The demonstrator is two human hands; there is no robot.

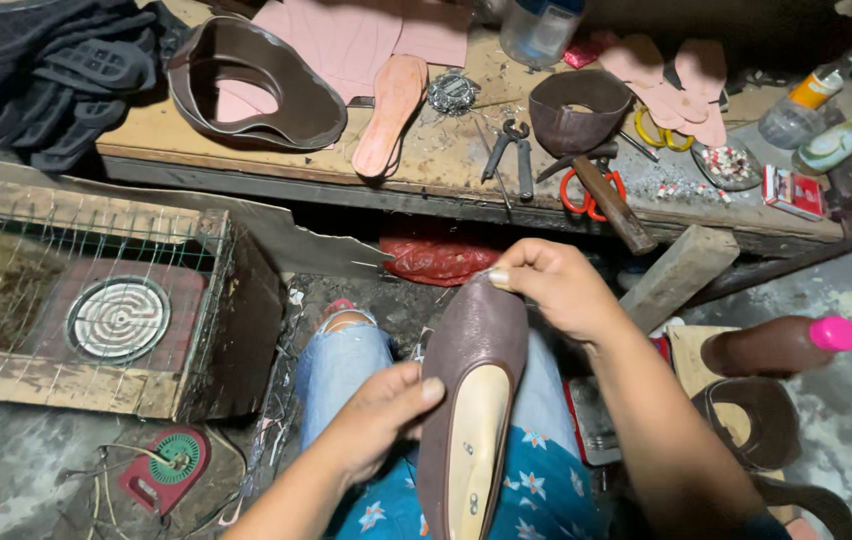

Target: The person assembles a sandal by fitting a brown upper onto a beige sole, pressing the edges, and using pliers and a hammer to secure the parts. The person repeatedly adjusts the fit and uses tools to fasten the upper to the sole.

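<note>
Resting sole-up over the person's lap, a brown shoe upper on its last (471, 400) shows its pale insole to the camera, heel end nearest and toe pointing away. Left hand (378, 412) is closed on the shoe's side edge, thumb pressed against the leather, which seems to steady it so it cannot twist. Right hand (556, 285) is pinched tight on the leather at the toe, fingers curled over the edge as if drawing it taut across the last.

Beyond the right hand runs a worn wooden tabletop (196, 130) cluttered with tools kept within reach: a hammer (606, 200) lies just past the knuckles, red-handled scissors (586, 195) beneath it, pliers (511, 155) a little to the left of those. A brown cut upper piece (251, 85) and a pink insole (391, 110) lie farther off on the left. Well to the left of the left hand sits a coil heater in a wire-fronted wooden box (116, 320). To the right of the right forearm, a brown shoe last with a pink tip (781, 345) lies near.
</note>
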